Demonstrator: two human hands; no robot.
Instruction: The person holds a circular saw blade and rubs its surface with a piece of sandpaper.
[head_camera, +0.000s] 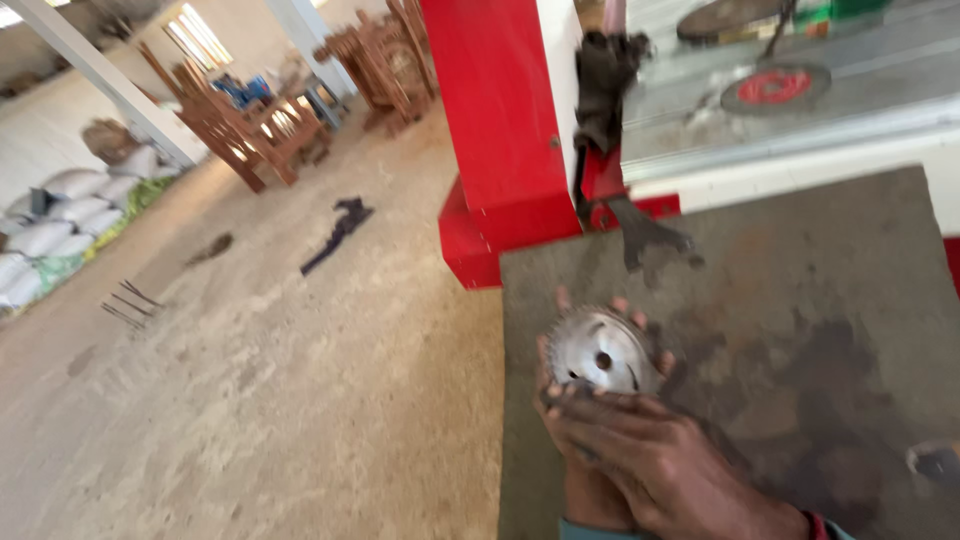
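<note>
Small toothed saw blade (600, 352) cradled between both our hands over the grey metal table (800, 330): left hand (575, 400) cupped beneath, fingers spread behind the disc; right hand (660, 455) closed over its lower edge. We judge it best to keep fingertips on the flat face, off the teeth. Table edge runs just left of the hands, open sawdust floor (280, 400) beyond; red machine post (500, 120) ahead, clear tabletop to the right

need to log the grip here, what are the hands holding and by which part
Both hands hold a round toothed saw blade. The left hand cups it from beneath, and the right hand grips its near toothed edge.
</note>
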